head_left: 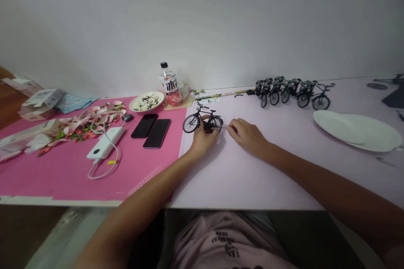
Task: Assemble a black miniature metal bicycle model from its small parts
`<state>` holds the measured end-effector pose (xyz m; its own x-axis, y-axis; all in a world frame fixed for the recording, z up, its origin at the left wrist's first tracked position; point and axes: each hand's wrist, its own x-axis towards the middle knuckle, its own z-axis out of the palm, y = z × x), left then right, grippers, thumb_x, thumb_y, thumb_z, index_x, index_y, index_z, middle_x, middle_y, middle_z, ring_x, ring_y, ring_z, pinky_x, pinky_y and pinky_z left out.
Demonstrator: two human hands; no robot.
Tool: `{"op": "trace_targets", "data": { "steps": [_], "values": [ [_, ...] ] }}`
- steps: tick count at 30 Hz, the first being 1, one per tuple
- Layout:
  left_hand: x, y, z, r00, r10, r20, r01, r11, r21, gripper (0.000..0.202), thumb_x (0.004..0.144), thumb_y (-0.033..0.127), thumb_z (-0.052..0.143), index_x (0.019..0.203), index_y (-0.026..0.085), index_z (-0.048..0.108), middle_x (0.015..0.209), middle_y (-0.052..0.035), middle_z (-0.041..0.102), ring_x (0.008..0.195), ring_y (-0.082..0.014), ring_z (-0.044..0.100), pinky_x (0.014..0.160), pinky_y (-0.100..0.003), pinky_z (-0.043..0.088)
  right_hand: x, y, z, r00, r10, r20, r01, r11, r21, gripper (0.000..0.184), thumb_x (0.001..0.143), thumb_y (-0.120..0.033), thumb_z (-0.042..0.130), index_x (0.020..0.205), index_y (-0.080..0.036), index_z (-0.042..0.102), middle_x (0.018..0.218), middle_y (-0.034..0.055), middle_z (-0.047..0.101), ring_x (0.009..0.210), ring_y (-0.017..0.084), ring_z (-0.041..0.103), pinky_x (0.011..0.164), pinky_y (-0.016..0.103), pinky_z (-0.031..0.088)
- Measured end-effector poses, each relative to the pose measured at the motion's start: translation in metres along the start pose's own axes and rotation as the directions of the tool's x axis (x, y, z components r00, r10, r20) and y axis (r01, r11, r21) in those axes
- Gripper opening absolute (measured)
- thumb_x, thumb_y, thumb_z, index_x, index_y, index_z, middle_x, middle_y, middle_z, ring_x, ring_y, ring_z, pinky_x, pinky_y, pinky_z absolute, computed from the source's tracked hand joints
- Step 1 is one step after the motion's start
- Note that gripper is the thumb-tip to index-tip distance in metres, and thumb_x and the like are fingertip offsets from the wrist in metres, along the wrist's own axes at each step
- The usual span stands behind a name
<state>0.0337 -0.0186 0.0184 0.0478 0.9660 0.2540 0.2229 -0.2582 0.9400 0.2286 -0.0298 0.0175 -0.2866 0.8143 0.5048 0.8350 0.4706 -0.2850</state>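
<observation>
A small black model bicycle (192, 120) stands upright on the pale table, near the edge of the pink mat (63, 168). My left hand (202, 138) is wrapped round its frame and rear wheel from below. My right hand (246, 133) rests on the table just right of the rear wheel, fingers pinched together at a thin part by the wheel; what it pinches is too small to name.
A row of several finished model bicycles (292, 91) stands at the back right, with white plates (360, 132) nearer. On the pink mat lie two phones (150, 130), a power bank with cable (105, 143), artificial flowers (82, 128), a bowl (147, 101) and a bottle (168, 83).
</observation>
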Motion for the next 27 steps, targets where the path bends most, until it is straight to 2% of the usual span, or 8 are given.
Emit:
{"op": "trace_targets", "data": {
  "steps": [6, 27],
  "values": [
    [-0.0001, 0.0012, -0.0006, 1.0, 0.001, 0.007, -0.001, 1.0, 0.001, 0.051, 0.082, 0.018, 0.07, 0.13, 0.023, 0.052, 0.095, -0.0041, 0.073, 0.078, -0.0164, 0.069, 0.083, -0.032, 0.057, -0.0004, 0.0015, 0.0003, 0.999, -0.048, -0.005, 0.048, 0.991, 0.121, 0.011, 0.101, -0.032, 0.051, 0.097, -0.023, 0.056, 0.097, 0.007, 0.066, 0.08, 0.02, 0.067, 0.065, 0.031, 0.046],
    [0.0004, -0.0024, 0.0005, 1.0, 0.012, 0.006, -0.012, 1.0, 0.02, 0.051, 0.082, 0.019, 0.07, 0.13, 0.022, 0.051, 0.094, -0.0035, 0.072, 0.08, -0.0169, 0.067, 0.084, -0.032, 0.055, 0.0005, 0.0079, 0.0015, 0.993, -0.113, 0.028, 0.108, 0.983, 0.146, 0.007, 0.098, -0.029, 0.054, 0.102, -0.024, 0.055, 0.103, 0.008, 0.066, 0.086, 0.023, 0.07, 0.065, 0.033, 0.052]
  ]
}}
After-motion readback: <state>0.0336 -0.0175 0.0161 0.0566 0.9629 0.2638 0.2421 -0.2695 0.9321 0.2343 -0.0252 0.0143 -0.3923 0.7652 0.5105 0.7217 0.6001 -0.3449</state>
